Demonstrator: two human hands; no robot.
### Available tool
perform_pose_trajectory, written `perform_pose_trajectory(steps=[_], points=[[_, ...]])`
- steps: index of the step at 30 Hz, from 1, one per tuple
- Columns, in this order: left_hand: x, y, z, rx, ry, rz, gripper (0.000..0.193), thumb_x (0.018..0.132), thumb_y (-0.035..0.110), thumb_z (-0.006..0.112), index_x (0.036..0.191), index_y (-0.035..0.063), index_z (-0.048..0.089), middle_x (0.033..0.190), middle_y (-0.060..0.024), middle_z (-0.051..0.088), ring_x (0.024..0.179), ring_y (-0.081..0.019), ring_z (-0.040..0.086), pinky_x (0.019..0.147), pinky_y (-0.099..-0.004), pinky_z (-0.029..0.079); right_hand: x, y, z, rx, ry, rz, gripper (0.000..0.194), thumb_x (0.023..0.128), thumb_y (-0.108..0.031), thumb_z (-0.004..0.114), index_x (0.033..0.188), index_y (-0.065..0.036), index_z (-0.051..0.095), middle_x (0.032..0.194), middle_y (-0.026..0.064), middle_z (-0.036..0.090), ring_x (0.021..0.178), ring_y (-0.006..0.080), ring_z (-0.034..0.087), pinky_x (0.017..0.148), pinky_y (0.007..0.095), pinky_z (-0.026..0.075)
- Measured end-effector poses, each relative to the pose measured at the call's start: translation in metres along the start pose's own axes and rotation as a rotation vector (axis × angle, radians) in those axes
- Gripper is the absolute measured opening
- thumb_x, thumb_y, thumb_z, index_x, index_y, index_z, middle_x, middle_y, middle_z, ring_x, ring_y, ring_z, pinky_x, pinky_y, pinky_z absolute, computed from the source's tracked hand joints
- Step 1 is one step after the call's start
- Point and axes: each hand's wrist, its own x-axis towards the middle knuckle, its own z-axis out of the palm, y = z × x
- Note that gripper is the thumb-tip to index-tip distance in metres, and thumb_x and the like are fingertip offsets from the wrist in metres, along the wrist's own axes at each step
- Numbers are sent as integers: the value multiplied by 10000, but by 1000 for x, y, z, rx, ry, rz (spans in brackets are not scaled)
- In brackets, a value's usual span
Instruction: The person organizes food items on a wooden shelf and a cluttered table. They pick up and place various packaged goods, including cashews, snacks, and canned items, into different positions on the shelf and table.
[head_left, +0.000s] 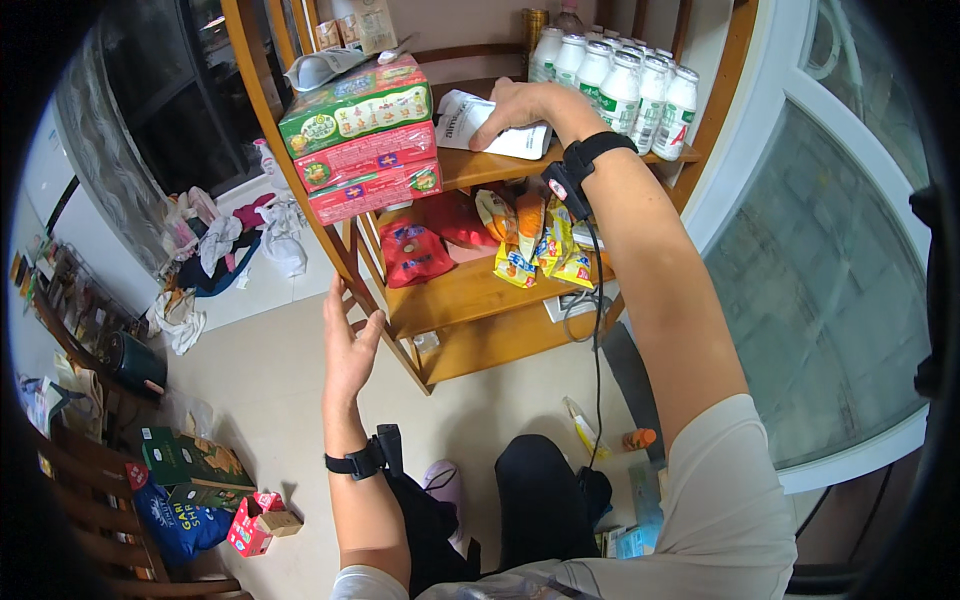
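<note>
My right hand (519, 106) grips a white pouch (525, 144) that bears dark writing, its thumb over the pouch's near face. This pouch is at the upper board (480, 171) of a wooden shelf unit. To its left are stacked red and green snack boxes (356, 120), topped by a silvery packet (326, 69). White bottles with green labels (621, 90) stand in rows to its right. My left hand (351, 352) holds nothing, its fingers apart, beside the shelf's left front post (324, 240); whether the fingertips touch the post I cannot tell.
One board down lie a red bag (414, 253) and several yellow snack packets (553, 251). A black cable (597, 337) hangs from my right wrist strap. An orange-capped bottle (639, 439) lies on the floor. Clothes (225, 244) are heaped at left; a glass door panel (817, 300) flanks the right.
</note>
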Motion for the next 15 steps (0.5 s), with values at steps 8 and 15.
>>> perform_pose_trajectory(steps=[8,15], points=[[3,0,5,-4,29,-8,778,883,67,671,1530,37,238,1468,-209,376,1262,-318,506,909,-390,540,-18,-6,12,-64,182,-134,906,539,-424,871,1159,159,559,1034,318,668,895,354,696,766,374,565],[6,-15,4,-67,13,6,749,902,82,688,1516,25,264,1473,-202,401,1260,-289,501,947,-374,509,-56,7,19,119,483,-228,517,656,-260,842,1023,45,644,891,205,691,805,259,682,754,332,556]])
